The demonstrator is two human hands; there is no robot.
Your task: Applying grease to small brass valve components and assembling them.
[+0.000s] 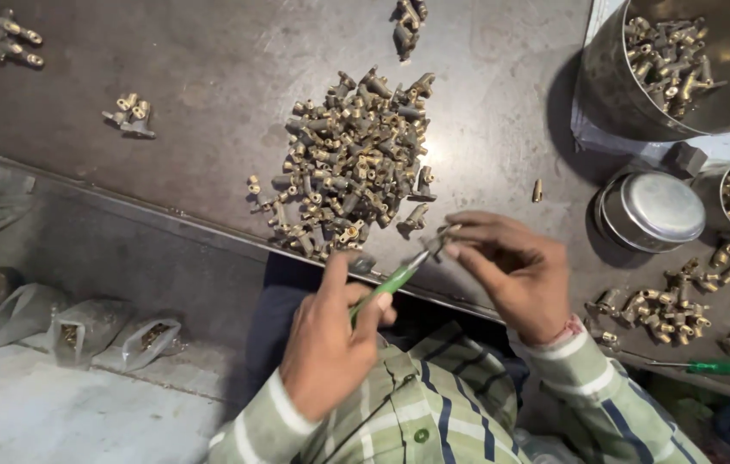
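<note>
Nearest, left hand (pixel 328 344) grips a green-handled screwdriver (pixel 386 285) angled toward one o'clock, so its tip meets the small brass fitting (pixel 445 239) pinched steady by right hand (pixel 511 273).

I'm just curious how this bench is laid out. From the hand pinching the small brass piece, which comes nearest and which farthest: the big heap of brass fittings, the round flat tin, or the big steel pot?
Measured from the right hand in the head view:
1. Big heap of brass fittings, just ahead and to the left.
2. Round flat tin, off to the right.
3. Big steel pot, far right corner.
</note>
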